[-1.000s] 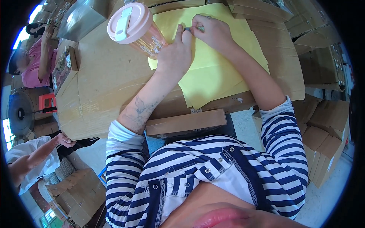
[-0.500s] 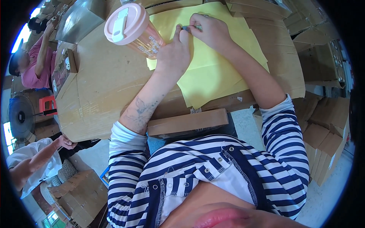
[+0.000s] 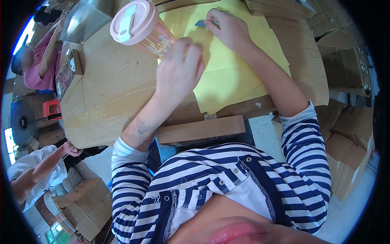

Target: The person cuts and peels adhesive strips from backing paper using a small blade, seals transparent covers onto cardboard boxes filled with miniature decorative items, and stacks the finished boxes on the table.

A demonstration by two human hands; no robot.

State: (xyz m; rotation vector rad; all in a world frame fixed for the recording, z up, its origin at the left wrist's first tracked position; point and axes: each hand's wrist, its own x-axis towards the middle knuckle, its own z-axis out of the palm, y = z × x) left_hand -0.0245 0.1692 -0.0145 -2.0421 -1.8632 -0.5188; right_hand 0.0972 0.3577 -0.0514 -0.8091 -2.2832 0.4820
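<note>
Yellow paper sheets (image 3: pixel 227 77) lie in a slightly uneven stack on the cardboard-covered table. My right hand (image 3: pixel 229 30) is closed over their far part, pinching a small flat blue-grey blade-like piece (image 3: pixel 201 23) between thumb and fingers. Just right of the cup, my left hand (image 3: pixel 178 69) is raised over the sheets' left edge. Its fingers are loosely bent and somewhat apart, the tips partly hidden, and nothing shows in it. A pink lidded tumbler (image 3: pixel 142 28) stands left of the sheets, its lower right side partly behind my left hand.
The brown table (image 3: pixel 109 101) has a rounded near-left corner. A flat cardboard box (image 3: pixel 201 130) sits at its near edge before me. Cartons (image 3: pixel 345 142) stand at the right. A pink-shirted person (image 3: pixel 42 61), another person's hand (image 3: pixel 72 149) and a fan (image 3: pixel 24 122) are at the left.
My left hand has lifted off the paper and moved left and nearer, away from my right hand. My right hand has shifted slightly right and away, and more of the blue-grey piece shows.
</note>
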